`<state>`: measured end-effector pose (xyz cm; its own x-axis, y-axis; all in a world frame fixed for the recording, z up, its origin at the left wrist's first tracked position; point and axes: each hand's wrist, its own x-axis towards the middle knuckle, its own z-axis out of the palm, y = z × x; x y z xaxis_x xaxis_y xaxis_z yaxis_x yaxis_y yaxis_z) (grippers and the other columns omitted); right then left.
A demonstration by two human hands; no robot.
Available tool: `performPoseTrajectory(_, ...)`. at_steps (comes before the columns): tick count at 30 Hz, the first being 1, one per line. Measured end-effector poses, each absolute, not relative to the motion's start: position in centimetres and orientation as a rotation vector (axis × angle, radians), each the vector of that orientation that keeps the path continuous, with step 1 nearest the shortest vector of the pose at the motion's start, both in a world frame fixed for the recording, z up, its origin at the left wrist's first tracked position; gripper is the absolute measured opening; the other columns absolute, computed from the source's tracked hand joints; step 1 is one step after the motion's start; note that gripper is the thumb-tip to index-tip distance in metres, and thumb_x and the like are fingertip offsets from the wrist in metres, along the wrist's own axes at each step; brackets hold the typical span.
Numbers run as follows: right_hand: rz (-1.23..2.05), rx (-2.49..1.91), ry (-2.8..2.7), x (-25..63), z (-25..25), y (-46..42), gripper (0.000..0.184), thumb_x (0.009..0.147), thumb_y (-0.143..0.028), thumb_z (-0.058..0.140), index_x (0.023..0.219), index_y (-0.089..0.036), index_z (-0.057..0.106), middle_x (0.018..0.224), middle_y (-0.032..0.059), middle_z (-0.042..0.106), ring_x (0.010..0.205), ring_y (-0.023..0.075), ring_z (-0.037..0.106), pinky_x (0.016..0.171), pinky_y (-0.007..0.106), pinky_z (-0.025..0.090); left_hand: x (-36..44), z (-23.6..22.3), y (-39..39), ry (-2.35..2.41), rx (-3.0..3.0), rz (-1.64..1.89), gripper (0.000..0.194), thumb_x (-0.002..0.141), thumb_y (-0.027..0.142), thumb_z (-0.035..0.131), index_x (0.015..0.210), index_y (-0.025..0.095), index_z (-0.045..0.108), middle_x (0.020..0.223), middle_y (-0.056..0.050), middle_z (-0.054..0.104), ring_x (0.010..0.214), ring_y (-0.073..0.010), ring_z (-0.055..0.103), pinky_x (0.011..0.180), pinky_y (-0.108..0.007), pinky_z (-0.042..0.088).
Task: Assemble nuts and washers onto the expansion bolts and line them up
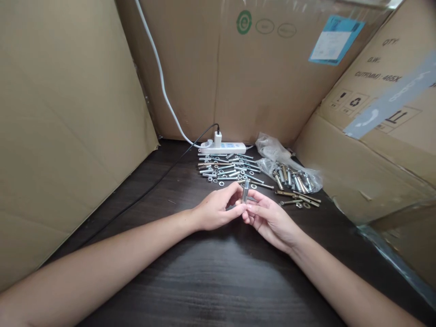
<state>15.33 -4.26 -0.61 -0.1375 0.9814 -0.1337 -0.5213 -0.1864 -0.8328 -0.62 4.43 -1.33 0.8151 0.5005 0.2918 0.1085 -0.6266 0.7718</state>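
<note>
Both hands meet over the middle of a dark wooden table (204, 281). My left hand (216, 210) and my right hand (269, 218) pinch the same upright metal bolt (245, 190) between their fingertips, the left from the left side, the right from below and the right. Just beyond the hands lies a heap of loose bolts, nuts and washers (228, 169). To the right, more bolts spill from a clear plastic bag (289, 175).
A white power strip (223, 147) with a plugged charger (218, 137) lies at the back, its white cable (160, 77) running up and a black cable (153, 186) crossing the table leftward. Cardboard boxes (68, 127) wall in the table on the left, back and right.
</note>
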Motion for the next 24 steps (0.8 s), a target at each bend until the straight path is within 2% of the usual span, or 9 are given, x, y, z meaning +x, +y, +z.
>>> performPoseTrajectory(7, 1.614, -0.829, -0.696, 15.32, 0.11, -4.26, 0.027, 0.075, -0.012, 0.068, 0.100, -0.016, 0.059, 0.087, 0.0019, 0.063, 0.062, 0.0046, 0.056, 0.062, 0.016, 0.048, -0.73, -1.64, 4.48, 0.390, 2.197, 0.672, 0.024, 0.087, 0.033, 0.050, 0.104, 0.019, 0.043, 0.088, -0.002, 0.056, 0.074, -0.0132, 0.052, 0.066, -0.026, 0.044)
performPoseTrajectory(14, 1.604, -0.848, -0.683, 15.51, 0.33, -4.26, 0.026, 0.074, -0.012, 0.065, 0.099, -0.018, 0.060, 0.085, 0.0003, 0.060, 0.060, 0.0057, 0.049, 0.058, 0.019, 0.044, -0.40, -1.82, 4.24, 0.419, 2.187, 0.741, 0.031, 0.083, 0.026, 0.052, 0.110, 0.021, 0.038, 0.089, 0.000, 0.051, 0.073, -0.0113, 0.050, 0.064, -0.024, 0.043)
performPoseTrajectory(18, 1.609, -0.871, -0.708, 15.68, -0.03, -4.06, 0.026, 0.073, -0.012, 0.064, 0.098, -0.018, 0.060, 0.085, 0.0010, 0.059, 0.059, 0.0059, 0.046, 0.056, 0.021, 0.041, -0.39, -1.91, 4.23, 0.435, 2.235, 0.779, 0.044, 0.080, 0.024, 0.055, 0.119, 0.023, 0.035, 0.090, 0.000, 0.047, 0.071, -0.0101, 0.048, 0.064, -0.023, 0.044)
performPoseTrajectory(24, 1.633, -0.896, -0.781, 15.86, -0.40, -3.93, 0.025, 0.075, -0.014, 0.063, 0.099, -0.016, 0.060, 0.084, 0.0020, 0.061, 0.058, 0.0057, 0.046, 0.057, 0.021, 0.039, -0.50, -1.59, 4.13, 0.416, 2.357, 0.743, 0.063, 0.077, 0.021, 0.054, 0.135, 0.027, 0.028, 0.111, -0.005, 0.047, 0.083, -0.0132, 0.052, 0.071, -0.025, 0.047)
